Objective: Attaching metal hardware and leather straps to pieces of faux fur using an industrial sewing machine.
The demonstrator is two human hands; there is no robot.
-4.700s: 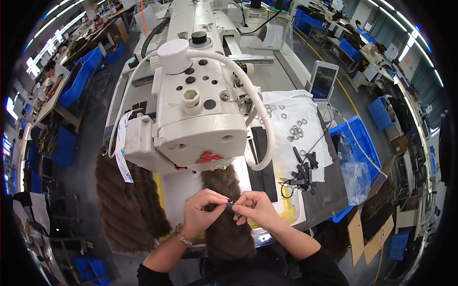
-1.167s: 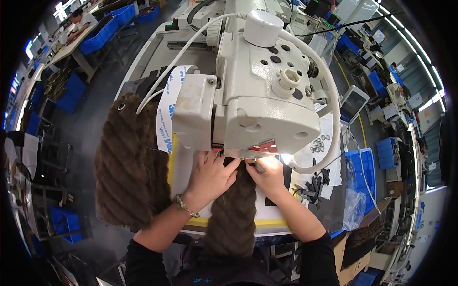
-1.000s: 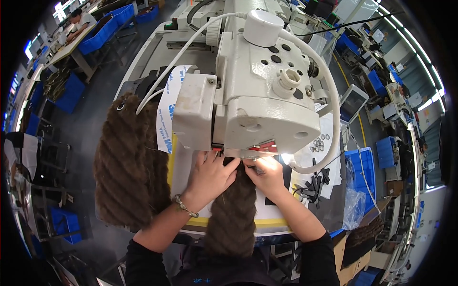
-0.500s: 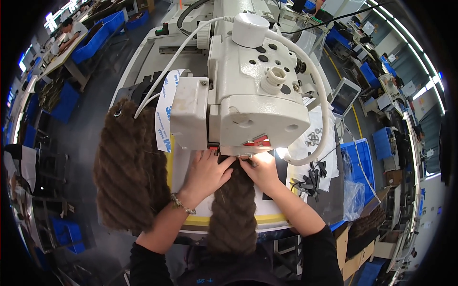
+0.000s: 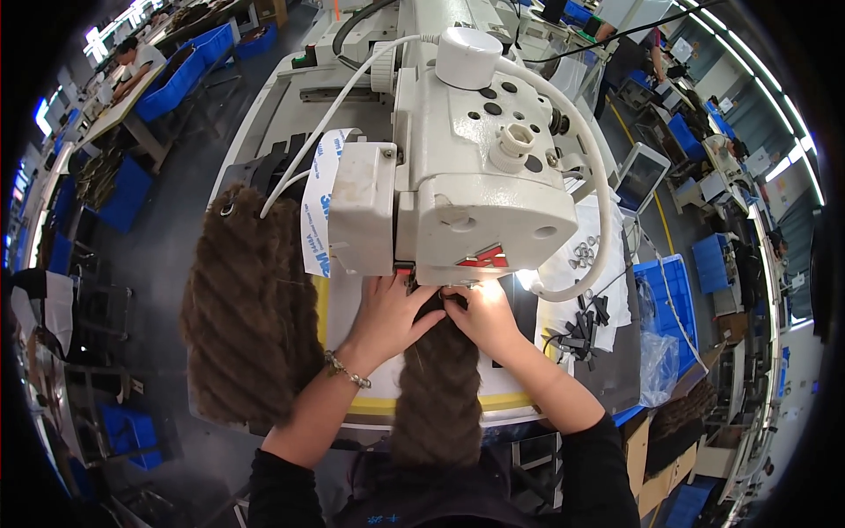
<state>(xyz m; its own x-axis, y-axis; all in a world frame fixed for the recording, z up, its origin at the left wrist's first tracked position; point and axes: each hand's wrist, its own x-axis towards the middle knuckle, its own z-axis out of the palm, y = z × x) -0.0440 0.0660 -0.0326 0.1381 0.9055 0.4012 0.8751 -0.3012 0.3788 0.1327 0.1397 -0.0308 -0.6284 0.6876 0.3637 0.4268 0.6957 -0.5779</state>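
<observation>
A long strip of brown fur (image 5: 438,387) runs from the lower middle of the head view up under the white head of a sewing machine (image 5: 493,220). My left hand (image 5: 387,321) grips the strip's far end from the left, its thumb and forefinger on the fur and its other fingertips partly hidden beneath the machine. On the right side, my right hand (image 5: 482,317) has bent fingers closed on the same end, close to a bright lamp (image 5: 527,279). The machine head hides the needle area.
A wide brown fur piece (image 5: 251,326) with a metal eyelet lies left. To the right are small black parts (image 5: 585,330), metal rings (image 5: 584,253) on white sheet, and a blue bin (image 5: 666,304) with clear plastic. A white cable (image 5: 598,194) loops beside the machine.
My right fingers have curled in more at the fur strip's end. The whole view has shifted slightly, and a person has come into sight at the upper right.
</observation>
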